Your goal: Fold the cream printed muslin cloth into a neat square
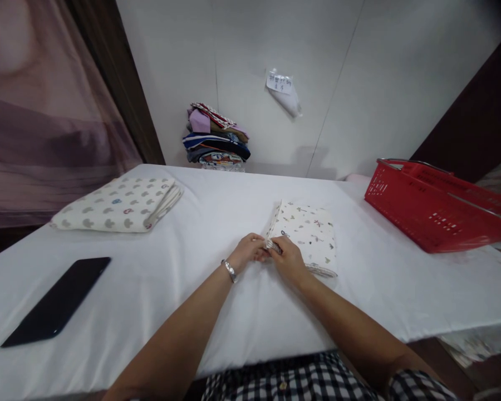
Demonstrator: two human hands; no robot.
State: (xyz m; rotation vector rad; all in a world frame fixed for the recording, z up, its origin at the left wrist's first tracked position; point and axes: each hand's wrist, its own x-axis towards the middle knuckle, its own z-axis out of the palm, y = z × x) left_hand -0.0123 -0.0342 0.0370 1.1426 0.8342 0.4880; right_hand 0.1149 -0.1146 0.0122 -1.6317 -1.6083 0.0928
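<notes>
A folded white cloth (309,231) with a small scattered print lies on the white-covered table, right of centre. At its near left corner my left hand (250,248) and my right hand (287,257) meet, fingers closed in a pinch on the layered edge. The left wrist wears a silver bracelet (229,271). Part of the gripped corner is hidden behind the fingers. To the left lies a larger folded cloth (117,206) with grey mushroom-like shapes, apart from both hands.
A dark flat tablet-like slab (56,303) lies at the front left of the table (150,312). A red plastic basket (438,206) stands at the right. Folded clothes (217,139) are stacked behind the far edge. A paper note (281,89) hangs on the wall.
</notes>
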